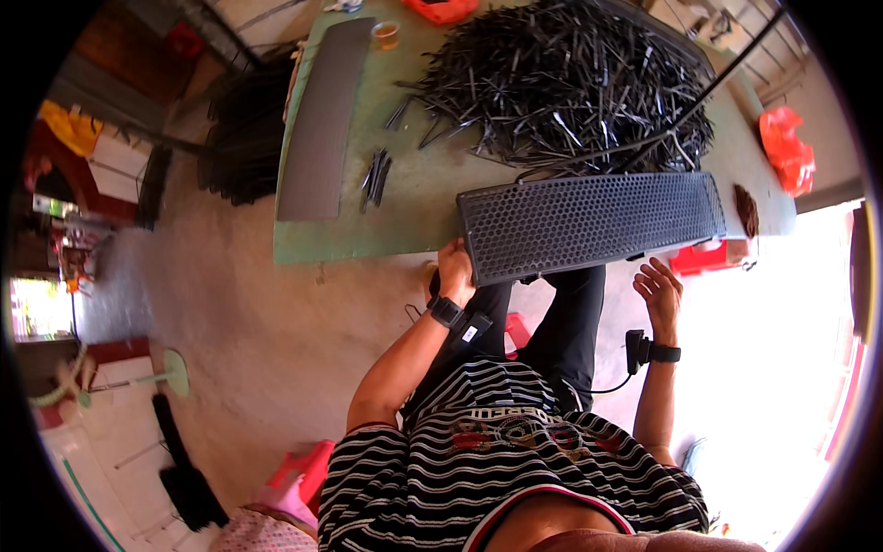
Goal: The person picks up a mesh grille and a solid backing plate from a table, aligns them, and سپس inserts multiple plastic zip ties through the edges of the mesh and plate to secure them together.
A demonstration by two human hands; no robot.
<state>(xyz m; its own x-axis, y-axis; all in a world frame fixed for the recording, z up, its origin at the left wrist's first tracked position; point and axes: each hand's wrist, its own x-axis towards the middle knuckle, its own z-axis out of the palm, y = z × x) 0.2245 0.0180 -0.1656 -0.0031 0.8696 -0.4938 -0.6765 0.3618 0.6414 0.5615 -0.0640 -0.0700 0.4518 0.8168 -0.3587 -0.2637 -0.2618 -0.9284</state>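
A long black honeycomb-mesh panel [593,225] with a solid rim lies across the front edge of the green table [405,235], partly over my lap. My left hand [455,272] is closed on its left end, fingers partly hidden behind the rim. Below the panel's right part, my right hand [660,293] is raised with its fingers apart and slightly bent, holding nothing. Just beyond the panel spreads a big heap of black strips [570,83]. A small bunch of the same strips [375,178] lies to the panel's left.
A long grey board [324,129] lies along the table's left side, beside a cup of amber liquid [385,35]. An orange-red plastic bag [786,150] hangs at the right edge. Dark stacked panels [248,138] stand left of the table. A red container [704,258] sits beneath the panel's right end.
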